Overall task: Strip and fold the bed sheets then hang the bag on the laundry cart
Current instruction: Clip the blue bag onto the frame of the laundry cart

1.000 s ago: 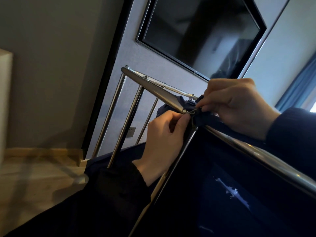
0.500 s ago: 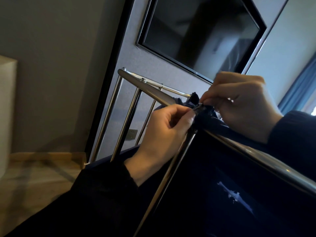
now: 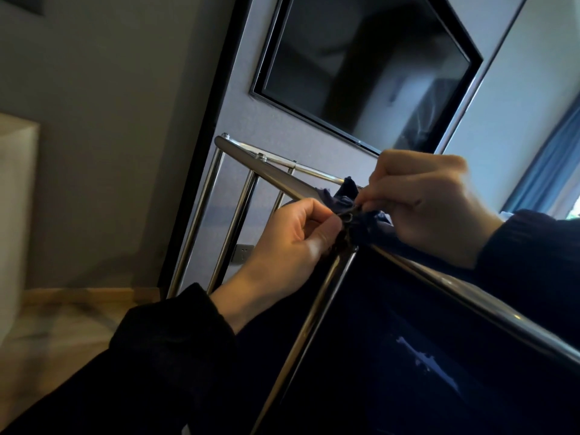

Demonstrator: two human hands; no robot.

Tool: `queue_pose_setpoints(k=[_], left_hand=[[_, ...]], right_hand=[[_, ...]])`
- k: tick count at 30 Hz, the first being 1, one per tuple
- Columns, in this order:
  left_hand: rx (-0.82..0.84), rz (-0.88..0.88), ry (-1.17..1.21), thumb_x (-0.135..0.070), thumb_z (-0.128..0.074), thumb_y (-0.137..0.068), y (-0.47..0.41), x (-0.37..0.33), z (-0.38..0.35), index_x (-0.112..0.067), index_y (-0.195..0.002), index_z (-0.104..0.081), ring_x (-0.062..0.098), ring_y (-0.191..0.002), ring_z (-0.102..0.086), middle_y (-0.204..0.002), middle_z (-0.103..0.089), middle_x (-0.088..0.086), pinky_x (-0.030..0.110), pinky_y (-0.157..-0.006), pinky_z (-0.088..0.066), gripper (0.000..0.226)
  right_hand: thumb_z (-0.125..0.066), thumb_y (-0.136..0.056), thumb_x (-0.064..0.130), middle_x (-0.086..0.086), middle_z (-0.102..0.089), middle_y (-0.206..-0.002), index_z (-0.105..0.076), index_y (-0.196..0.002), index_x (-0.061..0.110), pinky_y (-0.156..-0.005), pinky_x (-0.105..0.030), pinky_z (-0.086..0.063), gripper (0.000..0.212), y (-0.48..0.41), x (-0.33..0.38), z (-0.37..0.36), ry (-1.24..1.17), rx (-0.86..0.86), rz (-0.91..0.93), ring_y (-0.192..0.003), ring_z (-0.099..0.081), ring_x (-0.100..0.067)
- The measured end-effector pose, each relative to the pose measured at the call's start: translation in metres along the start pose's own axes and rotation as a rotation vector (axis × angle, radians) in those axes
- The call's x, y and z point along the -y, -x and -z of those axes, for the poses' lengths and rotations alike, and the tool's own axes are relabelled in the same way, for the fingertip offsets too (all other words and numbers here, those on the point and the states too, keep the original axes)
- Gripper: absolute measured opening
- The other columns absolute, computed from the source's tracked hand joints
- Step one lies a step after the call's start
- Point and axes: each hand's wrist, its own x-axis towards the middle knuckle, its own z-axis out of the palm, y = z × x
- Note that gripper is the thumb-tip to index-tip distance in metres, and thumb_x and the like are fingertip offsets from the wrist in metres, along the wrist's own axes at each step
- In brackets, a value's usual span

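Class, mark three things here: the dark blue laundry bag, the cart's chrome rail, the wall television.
laundry bag [image 3: 408, 315]: head view, on its dark side panel.
chrome rail [image 3: 248, 156]: head view, near its upper left end.
television [image 3: 361, 67]: head view, middle of the dark screen.

Left hand [image 3: 292, 243] and right hand [image 3: 430, 208] on bag [image 3: 401, 324] corner at cart rail [image 3: 270, 174]
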Motion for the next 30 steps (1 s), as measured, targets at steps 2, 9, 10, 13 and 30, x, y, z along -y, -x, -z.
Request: queue_pose_setpoints(k=[2, 9, 10, 13, 30], left_hand=[[-0.007, 0.016, 0.019, -0.011, -0.055, -0.094, 0.0, 0.001, 0.0, -0.014, -0.083, -0.057, 0.017, -0.075, -0.055, -0.075, -0.059, 0.004, 0.038, -0.078, -0.049, 0.012], [-0.093, 0.058, 0.035, -0.009, -0.049, -0.096, -0.01, -0.015, -0.001, -0.011, -0.071, -0.058, 0.006, -0.065, -0.056, -0.063, -0.063, -0.004, 0.021, -0.068, -0.041, 0.027], [-0.102, 0.063, 0.02, -0.009, -0.049, -0.096, -0.013, -0.02, -0.001, -0.011, -0.07, -0.059, 0.008, -0.065, -0.055, -0.062, -0.064, -0.004, 0.022, -0.068, -0.041, 0.028], [-0.114, 0.082, 0.0, -0.007, -0.049, -0.095, -0.018, -0.027, -0.001, -0.009, -0.071, -0.059, 0.01, -0.068, -0.056, -0.06, -0.064, -0.005, 0.024, -0.071, -0.043, 0.027], [-0.166, 0.068, 0.028, -0.005, -0.053, -0.095, -0.009, -0.014, -0.009, -0.011, -0.081, -0.059, 0.011, -0.076, -0.066, -0.072, -0.069, -0.003, 0.036, -0.081, -0.057, 0.016]], right_hand=[[-0.061, -0.086, 0.001, -0.012, -0.056, -0.064, -0.074, -0.072, 0.002, -0.052, -0.032, -0.041, 0.019, -0.002, 0.002, 0.0, 0.019, 0.007, 0.039, -0.053, -0.053, -0.026], [-0.062, -0.084, 0.015, 0.004, -0.058, -0.072, -0.074, -0.082, 0.01, -0.064, -0.024, -0.046, 0.013, -0.001, -0.004, 0.001, -0.11, 0.112, -0.195, -0.065, -0.052, -0.007], [-0.06, -0.085, 0.019, 0.006, -0.06, -0.076, -0.073, -0.085, 0.012, -0.067, -0.026, -0.049, 0.015, 0.0, -0.008, 0.001, -0.147, 0.149, -0.261, -0.069, -0.055, -0.007], [-0.05, -0.086, 0.033, 0.004, -0.064, -0.095, -0.065, -0.1, 0.022, -0.072, -0.027, -0.052, 0.023, 0.014, -0.023, 0.003, -0.292, 0.261, -0.475, -0.087, -0.059, -0.006], [-0.055, -0.095, 0.024, 0.01, -0.059, -0.086, -0.052, -0.088, 0.026, -0.075, -0.013, -0.042, 0.007, 0.055, -0.063, -0.012, -0.054, 0.961, -0.498, -0.088, -0.062, -0.003]])
